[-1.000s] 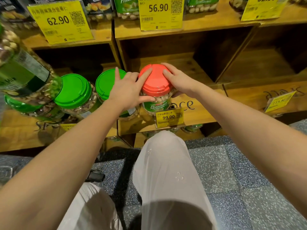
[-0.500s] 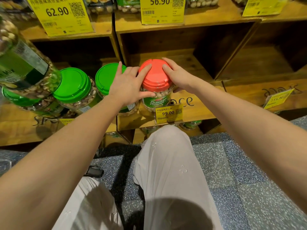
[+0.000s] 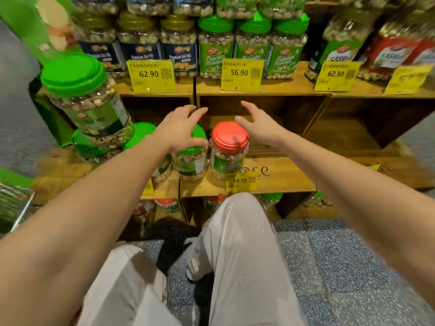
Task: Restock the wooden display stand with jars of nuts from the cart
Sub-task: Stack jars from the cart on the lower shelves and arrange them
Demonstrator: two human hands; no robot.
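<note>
A red-lidded jar of nuts (image 3: pixel 229 149) stood upright at the front of the wooden display stand's (image 3: pixel 294 182) lower shelf, just beside a green-lidded jar (image 3: pixel 190 163) on its left. Both hands were spread open and held nothing. The right hand (image 3: pixel 259 125) hovered just above and to the right of the red lid, apart from it. The left hand (image 3: pixel 179 130) hovered over the green lid; whether it touched could not be told. What looked like the cart's (image 3: pixel 16 203) metal edge lay far left, so the left hand seemed nearer for fetching another jar.
</note>
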